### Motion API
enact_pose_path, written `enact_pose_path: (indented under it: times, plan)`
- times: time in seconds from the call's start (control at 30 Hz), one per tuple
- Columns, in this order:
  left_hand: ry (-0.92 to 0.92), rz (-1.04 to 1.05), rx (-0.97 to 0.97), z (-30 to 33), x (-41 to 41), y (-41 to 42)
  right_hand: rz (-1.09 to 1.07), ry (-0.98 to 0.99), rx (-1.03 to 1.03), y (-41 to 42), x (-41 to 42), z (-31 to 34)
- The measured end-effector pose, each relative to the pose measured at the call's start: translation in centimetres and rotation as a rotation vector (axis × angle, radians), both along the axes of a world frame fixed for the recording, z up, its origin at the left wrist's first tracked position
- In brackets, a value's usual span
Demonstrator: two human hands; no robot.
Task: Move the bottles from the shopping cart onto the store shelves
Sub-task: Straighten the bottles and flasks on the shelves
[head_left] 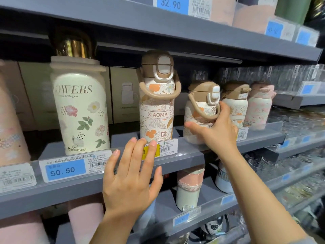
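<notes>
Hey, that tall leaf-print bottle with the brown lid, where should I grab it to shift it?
Take the tall bottle around its straight middle, coming from the front. It stands upright at the shelf edge, and the loose brown strap hangs too slack for a steady grip.

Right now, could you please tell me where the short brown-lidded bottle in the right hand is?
In the head view, the short bottle stands on the middle shelf, right of centre, between the tall Xiaomai bottle and another short one.

Price label (65,170) — clear glasses (299,120) stacked right.
</notes>
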State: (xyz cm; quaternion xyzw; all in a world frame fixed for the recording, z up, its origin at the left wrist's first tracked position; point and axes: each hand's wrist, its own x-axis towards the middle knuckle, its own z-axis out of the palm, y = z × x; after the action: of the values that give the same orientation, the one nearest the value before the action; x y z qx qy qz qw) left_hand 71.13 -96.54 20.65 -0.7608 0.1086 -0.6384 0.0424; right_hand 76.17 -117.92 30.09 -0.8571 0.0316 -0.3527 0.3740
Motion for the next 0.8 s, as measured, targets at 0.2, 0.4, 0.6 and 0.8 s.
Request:
enact_pose_path:
  times: [0.2,0.4,0.6,0.8]
  plan:
    - [0.117,-0.032,-0.026,0.4,-0.8,0.0,-0.048,0.026,-0.006,0.9,0.2,0.7]
    - [0.16,-0.045,-0.058,0.5,-1.3,-0.2,-0.065,0.017,-0.013,1.1,0.0,0.7]
    - [0.169,-0.024,-0.07,0.9,-1.6,-0.8,0.019,0.056,-0.018,0.4,-0.8,1.3]
    - [0.108,-0.019,-0.178,0.9,-0.6,-4.9,0.174,-0.126,0.034,-5.4,-2.2,0.9]
